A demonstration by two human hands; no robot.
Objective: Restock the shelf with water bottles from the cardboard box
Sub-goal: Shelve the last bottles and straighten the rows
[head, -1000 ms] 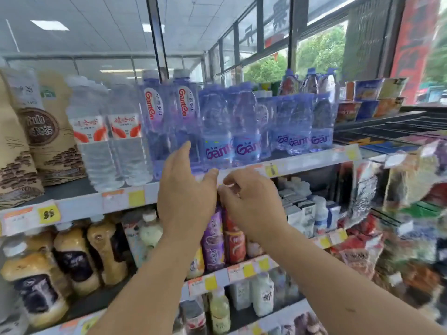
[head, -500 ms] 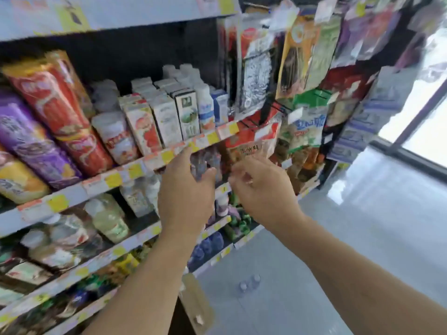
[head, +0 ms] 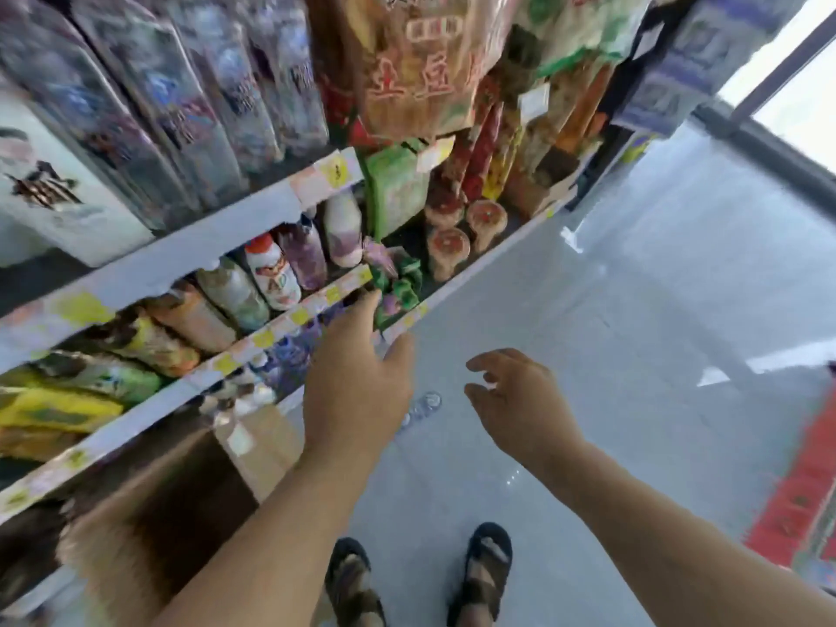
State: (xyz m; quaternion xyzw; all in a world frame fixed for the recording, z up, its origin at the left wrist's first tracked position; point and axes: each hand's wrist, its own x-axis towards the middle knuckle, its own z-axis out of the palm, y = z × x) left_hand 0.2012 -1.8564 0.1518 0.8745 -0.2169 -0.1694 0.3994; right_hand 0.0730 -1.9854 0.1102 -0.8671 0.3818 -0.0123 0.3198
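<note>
- Bottles [head: 427, 401]: small, clear, capped; standing on the floor [head: 633, 355], seen between the two hands, just right of the box.
- Probably full, so fairly heavy for the size; thin-walled and yielding under a squeeze, smooth and a little slippery, not fragile.
- Best taken round the body below the shoulder, or by the neck under the cap.
- Count: two bottles in view, the nearer partly hidden behind the left hand.
- Box [head: 108, 554]: one, open, brown, on the floor below the shelf; inside dark and blurred, impossible to tell the contents.
- Left hand [head: 357, 391]: fingers straight and spread, holding nothing.
- Right hand [head: 520, 400]: fingers loosely curled, empty, apart from the left.
- Shelf [head: 149, 273]: several tiers, packed with drinks and snacks.
- Sandals [head: 479, 567]: two, on the floor.
</note>
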